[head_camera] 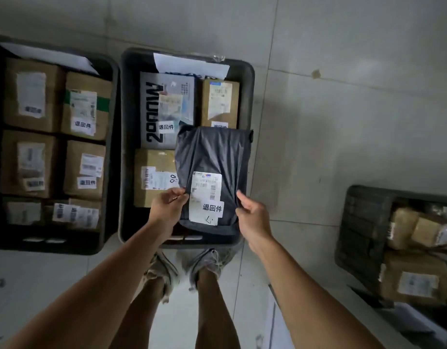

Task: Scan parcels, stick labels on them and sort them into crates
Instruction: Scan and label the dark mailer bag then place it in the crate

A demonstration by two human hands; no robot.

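Both bare forearms are being held extended forward and downward, converging. The left hand [167, 207] is being kept pinched, thumb against fingertips. The right hand [252, 217] is being held with thumb raised, fingers curled.

Dim room, pale grey tiled floor [343, 96] with thin grout lines and a small brownish stain [316, 74].
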